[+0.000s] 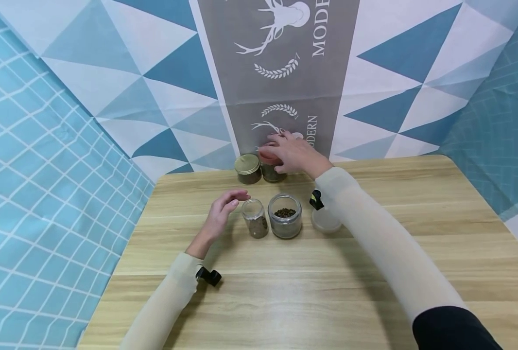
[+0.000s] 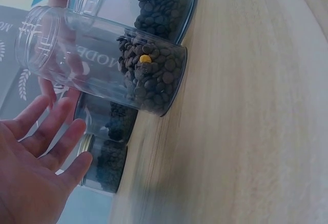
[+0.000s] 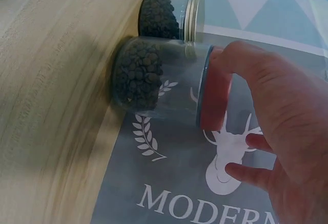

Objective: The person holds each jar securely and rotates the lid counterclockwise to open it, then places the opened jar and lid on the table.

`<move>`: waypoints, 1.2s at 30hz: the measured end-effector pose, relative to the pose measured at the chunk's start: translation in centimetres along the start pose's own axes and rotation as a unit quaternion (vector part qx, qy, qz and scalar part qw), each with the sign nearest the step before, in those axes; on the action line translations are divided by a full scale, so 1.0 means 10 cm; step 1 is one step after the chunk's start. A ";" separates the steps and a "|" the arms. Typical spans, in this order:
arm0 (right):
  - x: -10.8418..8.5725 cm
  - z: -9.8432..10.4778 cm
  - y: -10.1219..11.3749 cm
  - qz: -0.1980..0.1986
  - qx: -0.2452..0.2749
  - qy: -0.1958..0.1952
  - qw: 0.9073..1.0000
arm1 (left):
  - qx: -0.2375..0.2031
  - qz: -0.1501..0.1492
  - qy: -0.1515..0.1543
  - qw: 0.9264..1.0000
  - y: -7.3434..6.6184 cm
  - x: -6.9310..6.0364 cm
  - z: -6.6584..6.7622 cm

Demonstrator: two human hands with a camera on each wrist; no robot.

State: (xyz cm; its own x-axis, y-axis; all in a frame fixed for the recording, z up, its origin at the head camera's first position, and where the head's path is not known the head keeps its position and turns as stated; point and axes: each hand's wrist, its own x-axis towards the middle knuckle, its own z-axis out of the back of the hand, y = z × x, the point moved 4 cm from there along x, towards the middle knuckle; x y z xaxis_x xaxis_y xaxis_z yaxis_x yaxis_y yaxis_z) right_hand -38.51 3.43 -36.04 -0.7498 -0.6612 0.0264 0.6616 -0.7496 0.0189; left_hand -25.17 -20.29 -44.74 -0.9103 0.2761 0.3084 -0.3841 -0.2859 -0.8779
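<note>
Leftmost, the left hand [image 1: 221, 212] holds nothing, its fingers loosely spread just beside the narrow lidless jar [image 1: 256, 225], behind which stands the gold-lidded jar [image 1: 248, 177]. Next comes the red-lidded jar [image 3: 141, 75], at the back near the wall [image 1: 285, 90], and in front of it the wide lidless jar [image 1: 285, 227], placed beside the narrow one probably so that both mouths are easy to reach, while the right hand [image 1: 295, 153] arches over the red lid [image 3: 215, 96], fingers partly spread, and whether it grips this lid cannot be told. The red-lidded jar is upright and transparent, with dark round pieces [image 3: 139, 75] in its lower part.
</note>
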 end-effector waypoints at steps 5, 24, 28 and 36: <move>0.03 -0.06 0.01 0.001 0.024 0.003 1.000 | 0.000 0.002 0.001 1.000 0.00 0.00 -0.01; 0.12 -0.25 0.01 -0.012 0.091 -0.003 0.996 | 0.005 0.004 0.002 1.000 0.02 -0.03 0.00; 0.17 -0.28 -0.01 -0.012 0.102 -0.021 0.994 | 0.003 0.005 0.002 1.000 0.02 -0.03 -0.01; 0.17 -0.26 0.02 -0.022 0.110 -0.028 0.993 | 0.010 0.010 0.003 1.000 0.03 -0.03 -0.01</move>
State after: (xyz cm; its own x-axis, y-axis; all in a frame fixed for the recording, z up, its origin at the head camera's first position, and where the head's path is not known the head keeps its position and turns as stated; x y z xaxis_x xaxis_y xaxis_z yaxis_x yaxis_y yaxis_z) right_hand -39.71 2.05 -38.55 -0.7800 -0.6210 0.0767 0.6191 -0.7480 0.2392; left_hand -24.96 -20.34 -45.11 -0.9169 0.2752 0.2892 -0.3695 -0.3105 -0.8758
